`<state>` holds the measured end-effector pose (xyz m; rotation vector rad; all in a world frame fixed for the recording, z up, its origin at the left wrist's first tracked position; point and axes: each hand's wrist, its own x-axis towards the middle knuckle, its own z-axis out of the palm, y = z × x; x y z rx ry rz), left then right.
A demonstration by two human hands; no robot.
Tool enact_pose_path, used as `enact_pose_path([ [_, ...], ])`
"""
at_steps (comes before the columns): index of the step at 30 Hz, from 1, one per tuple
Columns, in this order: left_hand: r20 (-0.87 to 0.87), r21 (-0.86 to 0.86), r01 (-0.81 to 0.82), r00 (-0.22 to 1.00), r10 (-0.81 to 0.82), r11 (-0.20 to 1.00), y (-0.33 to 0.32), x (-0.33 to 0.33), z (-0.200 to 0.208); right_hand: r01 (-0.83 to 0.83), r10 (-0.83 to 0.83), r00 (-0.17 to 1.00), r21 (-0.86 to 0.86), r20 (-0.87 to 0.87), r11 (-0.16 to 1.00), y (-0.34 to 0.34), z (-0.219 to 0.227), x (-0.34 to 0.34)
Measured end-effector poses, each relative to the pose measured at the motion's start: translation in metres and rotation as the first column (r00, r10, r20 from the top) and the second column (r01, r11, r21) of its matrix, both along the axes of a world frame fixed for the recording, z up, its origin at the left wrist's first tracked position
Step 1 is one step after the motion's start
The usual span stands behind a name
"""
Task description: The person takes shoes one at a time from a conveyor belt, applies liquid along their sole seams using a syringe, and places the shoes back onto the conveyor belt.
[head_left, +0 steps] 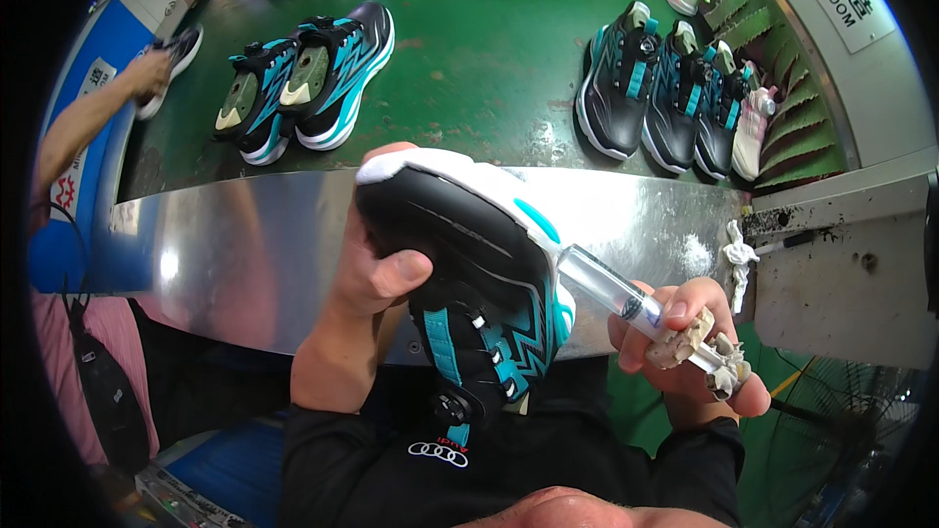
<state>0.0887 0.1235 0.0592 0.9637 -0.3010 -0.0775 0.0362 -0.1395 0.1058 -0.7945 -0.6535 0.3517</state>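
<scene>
A black sneaker (pixel 465 244) with teal straps and a white-and-teal sole is tilted in front of me, toe up and to the left. My left hand (pixel 377 264) grips it near the toe, thumb pressed on the black upper. A clear plastic syringe (pixel 611 288) sits in my right hand (pixel 685 332), its tip at the seam between sole and upper. Whether the tip touches the shoe I cannot tell. Pale dried clumps (pixel 699 347) coat the plunger end, and my fingers are wrapped around the barrel there.
A metal ledge (pixel 293 235) fronts the green table (pixel 469 59). Two black-and-teal sneakers (pixel 337 73) stand at the left, several more shoes (pixel 665 88) at the right beside green bristle strips (pixel 782 68). A white lump (pixel 738 254) lies on the ledge. Another person's hand (pixel 147 73) holds a shoe at far left.
</scene>
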Motion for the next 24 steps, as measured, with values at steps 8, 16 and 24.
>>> enact_pose_path([
  [8,0.017,-0.105,0.025,1.000,-0.023,0.994,0.001,0.013,-0.019,0.030,-0.028,0.998,0.035,-0.059,0.999,-0.007,-0.022,-0.003],
  [16,-0.208,-0.228,0.014,0.976,-0.063,0.973,0.007,0.013,-0.022,0.060,-0.053,0.981,0.031,-0.184,0.998,-0.013,-0.041,-0.015],
  [24,-0.227,-0.363,0.066,0.961,-0.157,0.929,0.013,0.019,-0.034,0.024,-0.019,0.991,0.034,-0.136,0.999,-0.020,-0.054,-0.022],
])
